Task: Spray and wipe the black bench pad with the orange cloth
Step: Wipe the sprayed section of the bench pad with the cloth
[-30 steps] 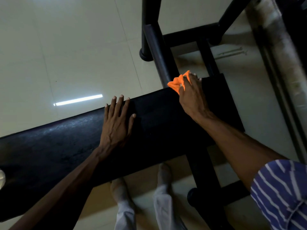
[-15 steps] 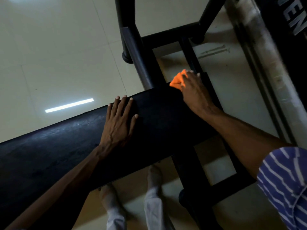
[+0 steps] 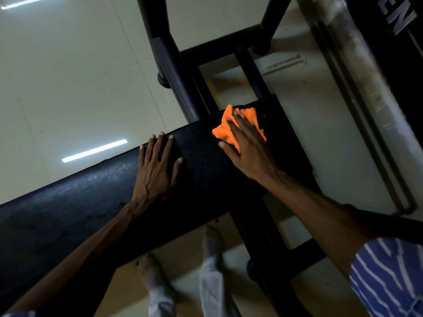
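The black bench pad [image 3: 96,202] is stretching across the view; the left hand [image 3: 155,170] is lying flat and spread on this surface, bracing. The right hand [image 3: 248,147] is pressing, fingers spread, on the orange cloth [image 3: 225,130] near the pad's far end. Pushing further risks sliding the cloth off the edge.

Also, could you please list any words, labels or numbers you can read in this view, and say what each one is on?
"EN": pale capitals, cut off by the frame edge, on the black panel at upper right; the full word is out of view.
No readable text on the bench pad, the orange cloth or the floor.
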`<state>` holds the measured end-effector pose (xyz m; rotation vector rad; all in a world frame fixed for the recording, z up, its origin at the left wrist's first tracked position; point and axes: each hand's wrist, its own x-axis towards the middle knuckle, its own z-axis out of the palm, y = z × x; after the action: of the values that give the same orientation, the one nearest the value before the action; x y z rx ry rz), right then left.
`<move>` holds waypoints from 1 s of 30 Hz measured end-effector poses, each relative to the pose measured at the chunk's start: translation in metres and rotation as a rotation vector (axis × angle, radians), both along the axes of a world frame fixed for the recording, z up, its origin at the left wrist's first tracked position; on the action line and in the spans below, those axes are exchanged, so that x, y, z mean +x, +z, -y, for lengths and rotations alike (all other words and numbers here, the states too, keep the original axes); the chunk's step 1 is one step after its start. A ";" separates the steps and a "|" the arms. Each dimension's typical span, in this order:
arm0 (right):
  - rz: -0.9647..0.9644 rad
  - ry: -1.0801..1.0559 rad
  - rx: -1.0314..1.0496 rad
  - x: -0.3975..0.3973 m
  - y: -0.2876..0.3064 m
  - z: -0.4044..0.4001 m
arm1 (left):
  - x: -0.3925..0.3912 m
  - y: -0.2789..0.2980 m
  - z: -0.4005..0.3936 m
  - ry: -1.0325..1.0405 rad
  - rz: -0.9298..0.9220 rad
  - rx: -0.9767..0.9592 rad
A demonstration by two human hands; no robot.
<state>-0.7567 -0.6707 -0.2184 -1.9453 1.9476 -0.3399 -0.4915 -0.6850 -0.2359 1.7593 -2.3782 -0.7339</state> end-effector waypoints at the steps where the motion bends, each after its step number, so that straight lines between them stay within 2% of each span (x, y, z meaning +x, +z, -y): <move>1: -0.023 0.006 0.012 -0.002 -0.001 0.005 | 0.000 0.000 0.000 -0.003 0.007 -0.001; 6: -0.137 -0.009 -0.052 0.000 -0.014 0.013 | -0.001 -0.004 -0.001 0.000 0.016 0.000; 9: -0.084 -0.062 -0.112 -0.009 -0.019 0.012 | 0.002 -0.002 -0.003 -0.008 0.004 0.004; 12: -0.016 -0.224 -0.105 0.010 -0.018 0.007 | 0.007 0.000 -0.004 -0.033 -0.003 0.005; 13: -0.018 -0.220 -0.118 0.018 -0.018 0.000 | 0.008 0.001 -0.005 -0.041 -0.005 0.004; 17: -0.072 0.119 -0.093 0.014 -0.020 -0.045 | 0.008 0.004 -0.007 -0.083 -0.006 -0.007; 19: -0.115 0.163 -0.082 -0.006 -0.020 -0.044 | 0.002 0.004 -0.005 -0.115 -0.016 -0.008; 21: -0.146 0.056 -0.080 -0.017 -0.019 -0.029 | -0.005 0.003 -0.004 -0.141 -0.026 -0.015; 25: -0.082 -0.139 -0.084 -0.007 -0.022 -0.011 | -0.026 -0.005 0.005 -0.188 -0.034 -0.051; 30: -0.055 -0.247 -0.147 0.016 -0.031 -0.063 | -0.055 -0.003 0.016 -0.255 -0.045 -0.052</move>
<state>-0.7410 -0.6078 -0.2491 -1.8182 2.2622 -0.5134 -0.5468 -0.7011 -0.2390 1.4201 -2.5948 -0.7230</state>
